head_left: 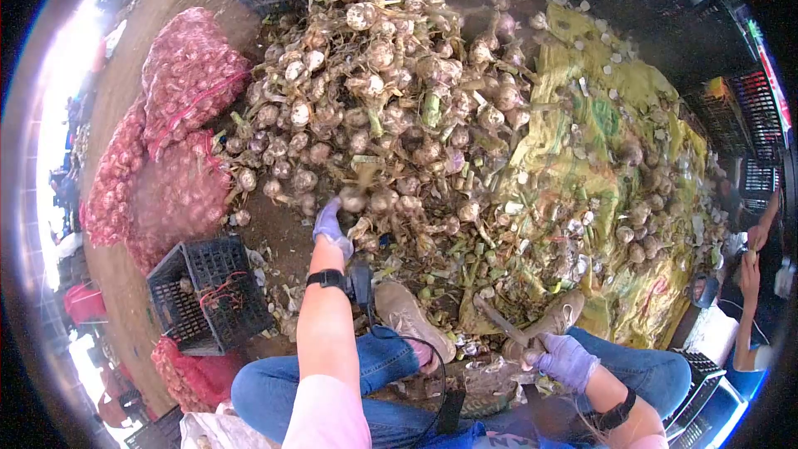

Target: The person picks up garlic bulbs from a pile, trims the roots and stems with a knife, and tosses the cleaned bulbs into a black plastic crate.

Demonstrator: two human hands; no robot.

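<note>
One knife (501, 322) sits low and right of centre in the frame, its long axis slanting from the right hand (567, 361) up and left, tip toward the garlic pile (391, 91). Right fingers are wrapped around its handle. The left hand (330, 223), gloved, reaches to the pile's lower edge, fingers curled on a bulb (352, 199). Yellow sheeting (598, 141) lies at right, a black crate (208, 291) at lower left, and red net sacks (179, 83) at upper left.
</note>
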